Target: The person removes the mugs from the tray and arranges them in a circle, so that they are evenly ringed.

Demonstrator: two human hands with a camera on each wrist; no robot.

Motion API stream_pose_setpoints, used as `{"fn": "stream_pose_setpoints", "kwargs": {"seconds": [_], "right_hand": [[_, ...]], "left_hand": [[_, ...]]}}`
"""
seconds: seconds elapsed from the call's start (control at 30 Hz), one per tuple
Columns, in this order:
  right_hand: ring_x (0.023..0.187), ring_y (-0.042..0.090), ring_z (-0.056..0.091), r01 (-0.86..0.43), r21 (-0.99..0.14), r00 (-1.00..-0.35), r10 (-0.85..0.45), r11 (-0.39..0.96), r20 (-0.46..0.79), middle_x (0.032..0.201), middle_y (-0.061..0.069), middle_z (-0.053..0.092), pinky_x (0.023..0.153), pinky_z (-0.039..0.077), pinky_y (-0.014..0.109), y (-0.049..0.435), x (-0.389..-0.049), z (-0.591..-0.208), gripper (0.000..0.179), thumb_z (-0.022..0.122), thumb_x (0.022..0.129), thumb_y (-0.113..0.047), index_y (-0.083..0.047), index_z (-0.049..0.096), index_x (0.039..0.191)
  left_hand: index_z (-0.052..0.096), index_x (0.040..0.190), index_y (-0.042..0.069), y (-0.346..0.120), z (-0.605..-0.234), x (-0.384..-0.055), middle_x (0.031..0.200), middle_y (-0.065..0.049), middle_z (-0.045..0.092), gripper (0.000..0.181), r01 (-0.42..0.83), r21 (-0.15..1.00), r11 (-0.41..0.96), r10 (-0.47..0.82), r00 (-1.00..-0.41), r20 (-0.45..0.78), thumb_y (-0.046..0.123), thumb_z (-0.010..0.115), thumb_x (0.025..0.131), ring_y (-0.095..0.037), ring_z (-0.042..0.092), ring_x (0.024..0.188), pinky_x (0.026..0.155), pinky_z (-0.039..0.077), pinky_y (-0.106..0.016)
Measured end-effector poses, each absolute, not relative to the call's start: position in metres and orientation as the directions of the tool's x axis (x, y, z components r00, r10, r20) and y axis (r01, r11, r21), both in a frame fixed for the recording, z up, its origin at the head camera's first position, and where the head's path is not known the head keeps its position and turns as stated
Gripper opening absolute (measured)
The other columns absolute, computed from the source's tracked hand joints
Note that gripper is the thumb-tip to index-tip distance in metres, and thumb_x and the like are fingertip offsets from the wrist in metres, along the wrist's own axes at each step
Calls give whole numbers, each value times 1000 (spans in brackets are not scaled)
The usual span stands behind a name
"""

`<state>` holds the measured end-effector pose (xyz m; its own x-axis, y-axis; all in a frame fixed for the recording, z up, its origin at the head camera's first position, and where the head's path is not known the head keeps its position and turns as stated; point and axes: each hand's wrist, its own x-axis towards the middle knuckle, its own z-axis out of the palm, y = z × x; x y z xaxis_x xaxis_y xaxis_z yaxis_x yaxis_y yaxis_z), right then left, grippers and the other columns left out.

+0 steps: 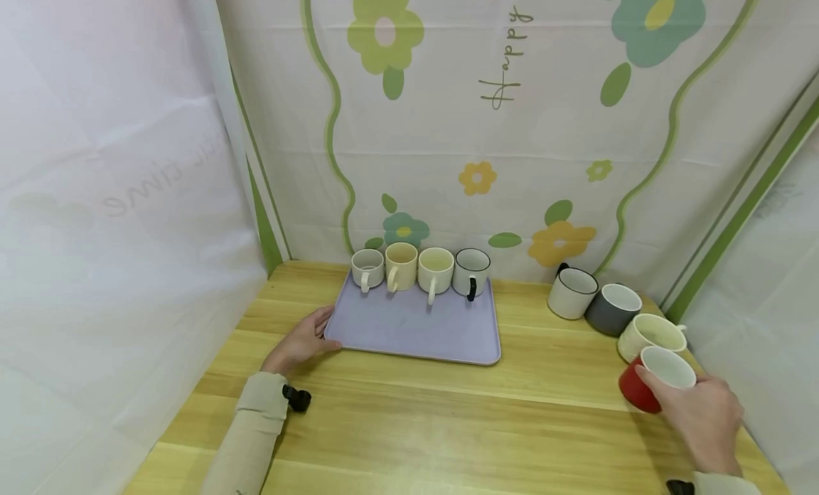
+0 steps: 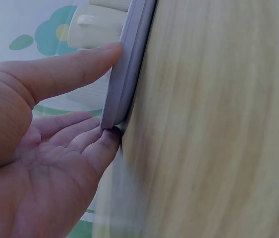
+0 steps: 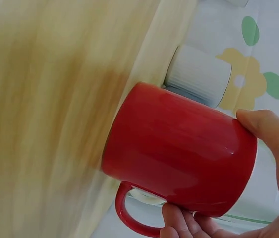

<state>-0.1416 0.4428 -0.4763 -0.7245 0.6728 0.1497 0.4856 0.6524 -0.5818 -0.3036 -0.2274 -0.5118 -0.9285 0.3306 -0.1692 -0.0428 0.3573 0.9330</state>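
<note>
At the tray's near left corner, my left hand holds the edge of a lilac tray. In the left wrist view the thumb lies against the tray rim with fingertips at the corner. My right hand grips a red mug with a white inside, thumb at its rim and fingers near the handle. Four fingers' side aside, along the tray's back stand a small white cup, a cream mug, a pale yellow mug and a black-rimmed white mug.
On the right of the wooden table, a white mug with a dark rim, a dark grey cup and a cream cup stand in a slanting row. Flowered cloth hangs behind and at both sides.
</note>
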Motion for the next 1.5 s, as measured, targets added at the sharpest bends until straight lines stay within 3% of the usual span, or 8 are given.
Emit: {"fn": "stream_pose_setpoints", "kwargs": {"seconds": [0.1,0.3,0.53,0.73,0.97,1.23,1.5], "right_hand": [[88,52,62,485,-569,-727,668,664,160,88,35,66,61,39,45,441,-144,-476,81,84,74,-66,11,65,93],[96,59,57,494,-556,-723,671,668,164,99,42,61,67,39,54,435,-148,-476,89,83,75,-66,17,60,96],[109,65,48,504,-614,-676,720,607,156,115,47,53,80,41,68,426,-150,-481,103,84,75,-65,25,52,116],[112,65,47,504,-646,-650,744,574,154,121,51,50,82,42,69,421,-152,-481,113,84,75,-64,29,46,126],[107,55,52,506,-602,-697,704,618,137,113,41,57,73,41,58,424,-143,-466,98,81,77,-70,18,57,113],[113,54,53,357,-590,-782,578,724,236,126,40,59,87,40,61,410,-143,-437,93,79,84,-60,16,57,133],[127,53,60,54,-577,-920,265,815,289,139,35,63,101,47,69,354,-173,-417,90,76,92,-57,9,51,148]], "left_hand": [[10,169,0,-228,-512,-305,178,-21,5,97,-40,934,354,331,-929,-165,2,75,96,-41,10,165,133,22,-52],[9,168,-2,-228,-511,-305,178,-23,5,97,-21,931,365,339,-928,-154,1,75,96,-42,10,164,133,22,-53],[9,168,-2,-227,-509,-304,178,-23,5,97,-26,926,376,338,-927,-163,2,74,96,-42,10,164,133,22,-53],[9,168,-2,-228,-509,-305,178,-23,4,97,-28,928,372,337,-927,-164,1,74,96,-41,9,165,134,21,-52],[9,168,-3,-228,-510,-305,177,-24,4,97,-18,930,368,346,-925,-155,1,74,96,-43,10,164,133,22,-53],[9,168,-4,-228,-511,-304,177,-25,5,96,-6,929,370,355,-923,-147,1,74,97,-44,10,164,133,22,-54],[11,168,-3,-228,-512,-306,177,-25,6,95,7,924,382,350,-927,-138,1,73,97,-44,11,164,133,21,-53]]}}
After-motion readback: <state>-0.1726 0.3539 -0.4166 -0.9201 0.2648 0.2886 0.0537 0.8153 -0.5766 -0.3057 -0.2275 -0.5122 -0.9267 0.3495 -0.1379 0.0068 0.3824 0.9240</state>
